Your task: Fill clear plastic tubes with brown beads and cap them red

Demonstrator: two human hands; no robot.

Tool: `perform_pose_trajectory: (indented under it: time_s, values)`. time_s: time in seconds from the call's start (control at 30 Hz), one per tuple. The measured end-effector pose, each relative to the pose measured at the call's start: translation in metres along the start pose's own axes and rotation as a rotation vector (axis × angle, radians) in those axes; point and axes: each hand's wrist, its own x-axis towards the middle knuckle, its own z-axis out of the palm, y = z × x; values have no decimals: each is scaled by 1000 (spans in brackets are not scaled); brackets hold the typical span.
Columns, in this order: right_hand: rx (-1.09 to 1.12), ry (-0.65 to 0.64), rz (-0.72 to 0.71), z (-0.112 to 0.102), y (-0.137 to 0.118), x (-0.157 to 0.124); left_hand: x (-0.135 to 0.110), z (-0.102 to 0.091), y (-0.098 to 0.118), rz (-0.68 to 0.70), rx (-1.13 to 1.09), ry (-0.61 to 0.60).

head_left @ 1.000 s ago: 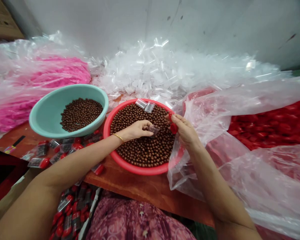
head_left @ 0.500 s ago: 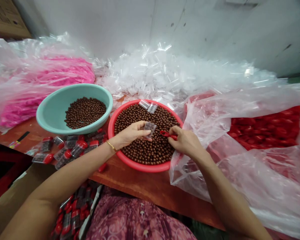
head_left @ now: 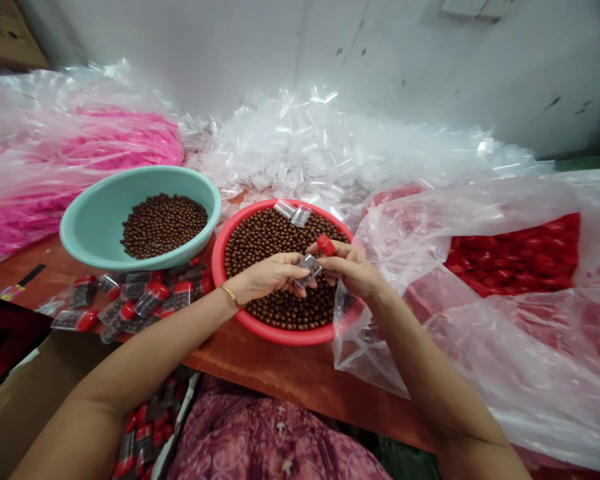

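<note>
The left hand (head_left: 275, 275) pinches a small clear jar (head_left: 310, 268) over the red bowl (head_left: 290, 337). The right hand (head_left: 353, 270) has its fingers bent around a red cap (head_left: 325, 245), close to the jar. I cannot tell if its fingertips touch the jar too. The cap is not on the jar yet. The jar looks dark, but I can't tell if brown balls are in it or just behind it.

Down by the flowery clothes (head_left: 270, 440) lies a heap of jars with red caps on (head_left: 143, 440), which look done. More capped jars (head_left: 150, 300) lie on the table (head_left: 280, 370).

There seems to be lots left. Brown balls (head_left: 260, 233) cover the red bowl's inside, and two clear jars (head_left: 293, 212) sit at its far rim. The green bowl (head_left: 93, 220) has balls too. Red caps (head_left: 520, 260) show in the bag (head_left: 530, 360) on the right. Farthest back is a big pile of clear jars (head_left: 300, 153).
</note>
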Motion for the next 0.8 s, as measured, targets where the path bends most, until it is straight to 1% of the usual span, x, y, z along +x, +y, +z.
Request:
perform_pose_trajectory:
  time_s: [0.07,0.27,0.4,0.5,0.57,0.67,0.77,0.8]
  values:
    - [5,-33,0,2,0,2,1,-1,1,-2,-18,4]
    - [-50,16,-82,2,10,4,-1,-3,0,70,18,25]
    - [-121,80,-140,6,10,3,-1,-3,-1,93,43,59]
    - [-174,140,-221,9,9,2,-1,-4,-1,111,56,79]
    - [-181,151,-261,9,10,1,-1,-4,-2,111,67,82]
    - [-126,111,-244,8,13,1,-1,-3,-2,105,93,69]
    - [0,6,-163,4,19,1,-2,-2,-1,120,113,53]
    - [28,-9,-138,2,21,2,-2,-2,-1,131,115,59]
